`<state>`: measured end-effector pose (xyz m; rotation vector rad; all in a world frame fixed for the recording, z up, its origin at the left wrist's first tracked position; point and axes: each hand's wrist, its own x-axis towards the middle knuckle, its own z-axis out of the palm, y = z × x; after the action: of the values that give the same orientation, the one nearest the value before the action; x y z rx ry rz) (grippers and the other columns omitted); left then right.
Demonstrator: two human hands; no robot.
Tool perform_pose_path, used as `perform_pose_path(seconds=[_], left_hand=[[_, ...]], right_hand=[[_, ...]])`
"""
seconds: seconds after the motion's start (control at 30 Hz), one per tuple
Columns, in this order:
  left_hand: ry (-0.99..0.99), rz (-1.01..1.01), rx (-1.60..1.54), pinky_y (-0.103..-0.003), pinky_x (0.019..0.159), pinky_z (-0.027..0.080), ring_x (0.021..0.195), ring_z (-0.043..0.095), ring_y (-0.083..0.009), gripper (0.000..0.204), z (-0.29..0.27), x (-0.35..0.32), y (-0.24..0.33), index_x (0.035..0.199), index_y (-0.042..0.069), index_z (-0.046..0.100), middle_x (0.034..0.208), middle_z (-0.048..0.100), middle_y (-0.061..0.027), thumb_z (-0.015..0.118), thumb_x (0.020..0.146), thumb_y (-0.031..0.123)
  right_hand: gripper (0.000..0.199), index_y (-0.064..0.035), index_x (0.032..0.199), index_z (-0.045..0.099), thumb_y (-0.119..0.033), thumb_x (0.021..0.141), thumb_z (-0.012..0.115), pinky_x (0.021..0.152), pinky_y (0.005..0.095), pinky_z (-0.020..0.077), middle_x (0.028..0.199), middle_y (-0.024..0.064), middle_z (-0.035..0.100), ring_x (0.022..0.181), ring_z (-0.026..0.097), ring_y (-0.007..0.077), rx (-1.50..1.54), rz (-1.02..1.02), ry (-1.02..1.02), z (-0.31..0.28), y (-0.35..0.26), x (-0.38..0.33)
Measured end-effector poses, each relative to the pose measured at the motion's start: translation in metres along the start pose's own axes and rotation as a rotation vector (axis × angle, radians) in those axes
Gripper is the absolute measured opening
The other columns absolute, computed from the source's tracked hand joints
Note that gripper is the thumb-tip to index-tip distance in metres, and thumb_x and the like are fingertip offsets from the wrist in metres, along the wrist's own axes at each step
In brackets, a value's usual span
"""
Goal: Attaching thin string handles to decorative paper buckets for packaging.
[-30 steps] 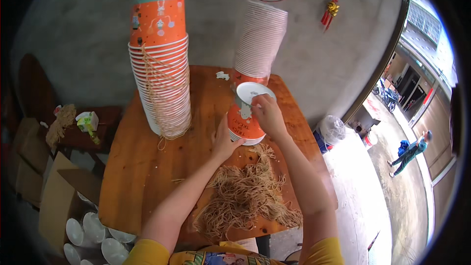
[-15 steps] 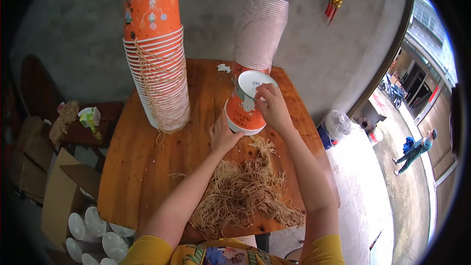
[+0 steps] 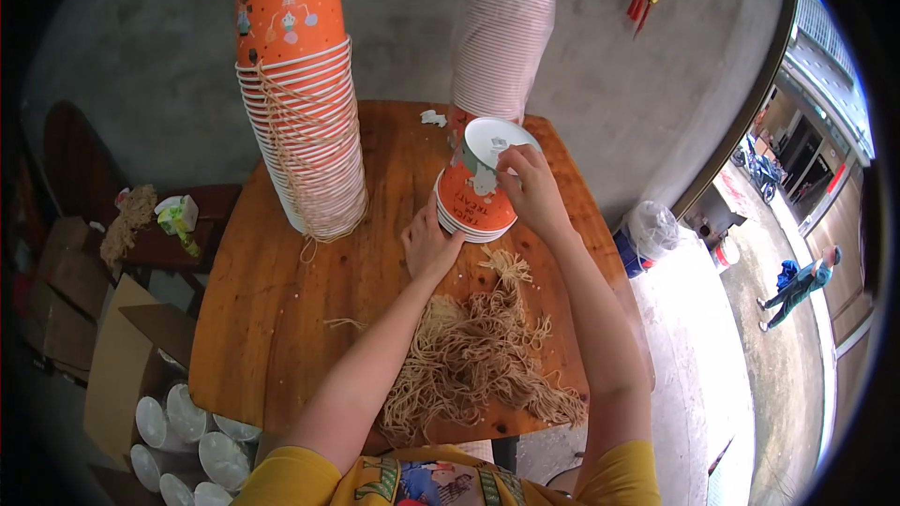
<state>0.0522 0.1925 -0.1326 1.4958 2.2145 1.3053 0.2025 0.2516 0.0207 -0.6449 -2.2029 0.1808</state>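
Observation:
In front of me a short stack of orange paper buckets [image 3: 476, 201] stands upside down, rims low, on the wooden table. The top one's white round base [image 3: 500, 141] faces up. My left hand [image 3: 431, 245] grips the stack low on its left side, near the white rims. At the right edge of the base, my right hand [image 3: 536, 189] has its fingers bent together against the bucket; what they pinch, if anything, is hidden. A loose heap of tan cords [image 3: 469, 365] lies between my forearms, with a knotted bunch [image 3: 508, 267] close to the rims.
A tall stack of orange buckets [image 3: 305, 141] with tan cords hanging stands at left. Behind the short stack rises a plastic-wrapped bucket stack [image 3: 504, 47]. A cardboard box [image 3: 117, 365] holds clear plastic containers [image 3: 225, 459] at lower left. A person [image 3: 797, 286] is outside at right.
The view has shifted slightly, so the table scene sits a little differently. Both hands keep nearly the same places on the short bucket stack.

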Motion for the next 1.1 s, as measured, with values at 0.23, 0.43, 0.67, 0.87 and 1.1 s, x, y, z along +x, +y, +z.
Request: perform_pose_path(seconds=[0.23,0.43,0.67,0.87,1.1], left_hand=[[-0.010,0.003,0.072,-0.042,0.112,0.018,0.134,0.035,-0.0262,0.070,0.003,0.001,-0.002,0.142,0.016,0.038,0.137,0.043,-0.0134,0.060,0.082,0.042],[-0.035,0.013,0.109,-0.042,0.113,0.018,0.134,0.035,-0.0250,0.068,0.000,-0.001,0.003,0.143,0.016,0.038,0.139,0.042,-0.0117,0.060,0.084,0.042],[0.051,0.052,-0.153,-0.040,0.111,0.021,0.130,0.041,-0.0240,0.059,-0.003,-0.001,-0.004,0.138,0.014,0.047,0.133,0.049,-0.0097,0.061,0.085,0.037],[0.215,-0.056,-0.636,-0.039,0.107,0.029,0.125,0.045,-0.0277,0.048,-0.017,0.013,-0.007,0.130,0.010,0.055,0.129,0.052,-0.0099,0.059,0.088,0.032],[-0.233,0.182,-1.344,-0.034,0.102,0.039,0.118,0.052,-0.0166,0.035,-0.129,0.015,0.105,0.126,0.004,0.054,0.125,0.057,-0.0087,0.053,0.099,0.026]], right_hand=[[0.012,-0.0032,0.095,0.059,-0.005,0.083,0.060,0.088,0.0441,0.0464,0.104,0.0150,0.058,0.101,0.055,0.0372,0.000,-0.045,0.039,-0.007,0.002,0.008],[0.014,-0.0038,0.099,0.060,-0.009,0.086,0.062,0.079,0.0347,0.0489,0.109,0.0126,0.059,0.102,0.058,0.0283,-0.034,0.056,0.081,-0.030,0.007,0.019],[0.014,-0.0048,0.102,0.060,-0.010,0.089,0.060,0.078,0.0317,0.0466,0.106,0.0080,0.059,0.099,0.058,0.0239,-0.020,0.059,0.155,-0.074,-0.009,0.025],[0.011,-0.0030,0.100,0.060,-0.007,0.090,0.061,0.088,0.0303,0.0454,0.105,0.0080,0.060,0.100,0.059,0.0215,0.076,0.053,0.304,-0.097,-0.017,0.022],[0.008,-0.0026,0.099,0.060,-0.002,0.090,0.060,0.093,0.0316,0.0448,0.107,0.0074,0.060,0.107,0.058,0.0215,0.204,-0.024,0.489,-0.111,-0.047,-0.009]])
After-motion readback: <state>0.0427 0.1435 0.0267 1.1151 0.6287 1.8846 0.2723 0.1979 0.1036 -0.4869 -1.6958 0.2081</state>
